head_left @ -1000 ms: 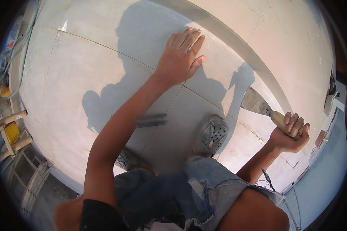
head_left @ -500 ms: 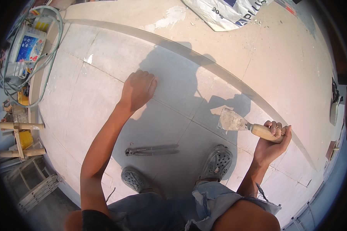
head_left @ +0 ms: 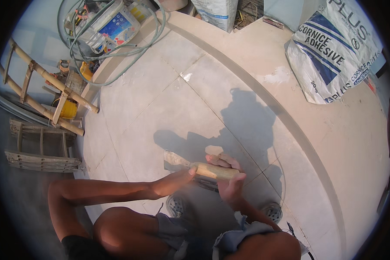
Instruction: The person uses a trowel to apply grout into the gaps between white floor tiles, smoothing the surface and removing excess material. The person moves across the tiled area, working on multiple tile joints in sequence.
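A putty knife with a worn, whitish metal blade [head_left: 175, 160] and a thick wooden handle [head_left: 216, 171] is held low in front of me, its blade to the left. My left hand [head_left: 173, 183] grips the handle close to the blade, thumb on top. Across the palm of my right hand [head_left: 232, 184] lies the butt end, with the fingers bent beyond it and the thumb at its end. Dark metal pincers [head_left: 209, 186] show in part below the handle; the hands and knife hide the rest.
Pale floor tiles [head_left: 147, 117] end at a curved raised edge [head_left: 286, 115]. A white sack [head_left: 320, 56] stands far right, another white bag [head_left: 216, 13] at the back. A bucket [head_left: 117, 28] with a looped hose [head_left: 136, 52], and ladders [head_left: 43, 80], are on the left.
My left hand has come from a fist out in front to the putty knife's handle. My right hand has brought the knife left toward the middle. The view has swung.
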Demonstrator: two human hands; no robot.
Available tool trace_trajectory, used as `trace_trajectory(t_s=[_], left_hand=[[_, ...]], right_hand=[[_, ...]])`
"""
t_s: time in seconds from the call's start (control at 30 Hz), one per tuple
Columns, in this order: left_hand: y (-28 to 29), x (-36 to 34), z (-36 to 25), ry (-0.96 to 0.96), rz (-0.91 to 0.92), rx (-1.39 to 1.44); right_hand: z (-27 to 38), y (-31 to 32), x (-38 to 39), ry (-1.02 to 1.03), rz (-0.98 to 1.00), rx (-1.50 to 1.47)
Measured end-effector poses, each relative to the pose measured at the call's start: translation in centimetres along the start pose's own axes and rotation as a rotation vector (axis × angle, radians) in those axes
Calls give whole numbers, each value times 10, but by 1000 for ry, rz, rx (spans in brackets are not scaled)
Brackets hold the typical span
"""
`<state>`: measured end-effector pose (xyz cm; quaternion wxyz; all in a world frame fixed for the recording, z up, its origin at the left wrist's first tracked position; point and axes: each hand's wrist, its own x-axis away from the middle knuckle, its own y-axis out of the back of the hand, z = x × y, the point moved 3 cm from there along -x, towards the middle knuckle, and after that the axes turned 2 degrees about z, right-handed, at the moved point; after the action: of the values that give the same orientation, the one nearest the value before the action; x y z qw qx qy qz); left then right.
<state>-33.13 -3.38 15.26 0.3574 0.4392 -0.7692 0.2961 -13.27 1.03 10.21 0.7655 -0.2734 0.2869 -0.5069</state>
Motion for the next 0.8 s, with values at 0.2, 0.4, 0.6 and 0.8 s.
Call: trace_trajectory(t_s=[0.2, 0.4, 0.6, 0.8], left_hand=[[-18, -37, 94, -347, -488, 491], [-35, -47, 160, -312, -689, 974], [-38, -35, 209, -255, -727, 983], [-46, -56, 124, -252, -285, 483]], right_hand=[[-15, -19, 31, 366, 785, 785], [-22, 49, 98, 252, 461, 1299], [-55, 67, 97, 11, 568, 1785], [-33, 50, 67, -394, 287, 1191]])
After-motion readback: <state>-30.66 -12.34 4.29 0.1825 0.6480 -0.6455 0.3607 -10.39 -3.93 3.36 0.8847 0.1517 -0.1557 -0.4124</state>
